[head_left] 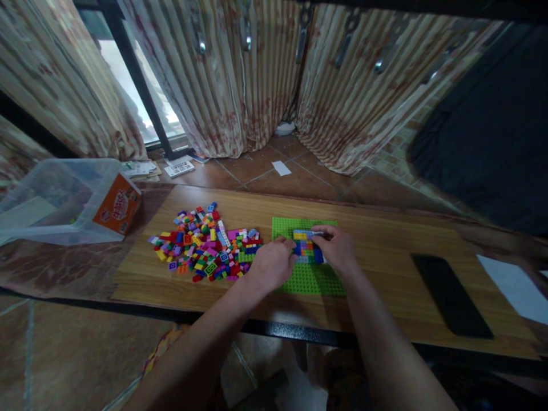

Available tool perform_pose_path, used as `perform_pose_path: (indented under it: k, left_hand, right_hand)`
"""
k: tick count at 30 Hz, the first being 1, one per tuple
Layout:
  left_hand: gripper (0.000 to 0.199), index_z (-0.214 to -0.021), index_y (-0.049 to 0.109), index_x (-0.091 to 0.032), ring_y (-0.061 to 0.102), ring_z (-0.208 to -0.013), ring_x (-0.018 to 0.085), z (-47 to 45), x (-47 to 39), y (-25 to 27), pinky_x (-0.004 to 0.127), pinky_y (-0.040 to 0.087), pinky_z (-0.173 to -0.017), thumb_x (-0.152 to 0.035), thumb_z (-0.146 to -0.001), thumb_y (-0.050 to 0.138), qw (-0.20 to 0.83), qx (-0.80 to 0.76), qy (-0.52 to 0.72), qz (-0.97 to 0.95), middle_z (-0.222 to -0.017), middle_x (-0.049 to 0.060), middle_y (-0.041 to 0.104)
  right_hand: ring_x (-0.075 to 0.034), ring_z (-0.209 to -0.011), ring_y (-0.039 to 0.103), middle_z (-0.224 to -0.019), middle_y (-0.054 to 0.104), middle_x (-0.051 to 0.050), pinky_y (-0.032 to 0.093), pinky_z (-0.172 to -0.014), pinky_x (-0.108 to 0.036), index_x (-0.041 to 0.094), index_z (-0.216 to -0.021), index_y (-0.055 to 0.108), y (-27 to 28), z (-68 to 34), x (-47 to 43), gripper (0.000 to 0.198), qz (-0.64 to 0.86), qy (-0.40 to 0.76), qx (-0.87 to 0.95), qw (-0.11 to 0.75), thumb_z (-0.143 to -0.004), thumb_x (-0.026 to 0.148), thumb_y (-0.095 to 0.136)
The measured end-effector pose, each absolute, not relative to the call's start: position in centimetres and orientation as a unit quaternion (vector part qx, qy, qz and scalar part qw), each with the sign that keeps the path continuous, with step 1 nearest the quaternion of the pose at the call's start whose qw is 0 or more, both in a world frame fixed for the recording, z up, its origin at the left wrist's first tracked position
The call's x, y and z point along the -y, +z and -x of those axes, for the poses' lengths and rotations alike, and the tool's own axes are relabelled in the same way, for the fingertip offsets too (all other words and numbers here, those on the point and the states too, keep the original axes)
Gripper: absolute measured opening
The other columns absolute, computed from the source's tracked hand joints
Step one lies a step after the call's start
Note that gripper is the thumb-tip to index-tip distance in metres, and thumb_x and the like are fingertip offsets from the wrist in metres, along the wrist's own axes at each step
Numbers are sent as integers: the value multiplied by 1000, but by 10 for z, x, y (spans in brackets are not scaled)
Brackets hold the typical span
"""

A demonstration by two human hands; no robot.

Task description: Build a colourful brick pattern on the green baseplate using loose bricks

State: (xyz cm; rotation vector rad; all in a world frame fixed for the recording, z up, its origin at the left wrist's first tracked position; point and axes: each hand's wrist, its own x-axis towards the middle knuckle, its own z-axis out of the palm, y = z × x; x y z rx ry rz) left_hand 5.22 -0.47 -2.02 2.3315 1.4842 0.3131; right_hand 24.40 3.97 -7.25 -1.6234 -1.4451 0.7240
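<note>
A green studded baseplate lies on the table, bearing a low block of coloured toy bricks in blue, yellow, orange and red. My left hand is at the block's left edge, its fingers curled and closed. Whatever is between those fingertips is hidden. At the block's upper right corner, my right hand pinches a small pale brick against the build. Left of the plate, a heap of loose toy bricks in many colours spreads out and reaches close to my left hand.
A clear plastic bin with an orange label stands at the far left. On the wooden table board, a black flat slab lies to the right, near white paper. Striped curtains hang behind the table.
</note>
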Motion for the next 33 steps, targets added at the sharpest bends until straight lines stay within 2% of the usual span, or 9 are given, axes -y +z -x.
perform_pose_path:
  k: [14, 22, 33]
  left_hand:
    - [22, -107, 63, -15, 68, -91, 23, -54, 6, -21, 35, 56, -83, -22, -92, 49, 173, -530, 99, -824, -102, 9, 68]
    - [22, -107, 62, -17, 67, -92, 21, -54, 7, -20, 33, 55, -84, -23, -93, 47, 166, -527, 89, -828, -103, 8, 66]
    - [19, -102, 61, -16, 67, -92, 22, -53, 8, -19, 34, 57, -82, -24, -93, 46, 169, -524, 91, -830, -103, 8, 66]
  right_hand:
    - [-23, -87, 64, -91, 71, -7, 49, -86, -39, 21, -80, 72, -61, -235, -35, 18, 667, 201, 611, 376, -69, 28, 59]
    - [-24, -86, 64, -89, 71, -9, 49, -85, -40, 20, -82, 72, -58, -232, -33, 21, 664, 212, 614, 372, -69, 31, 59]
    - [-25, -91, 65, -100, 71, -8, 50, -87, -42, 21, -90, 73, -70, -243, -36, 26, 653, 236, 623, 361, -75, 33, 56]
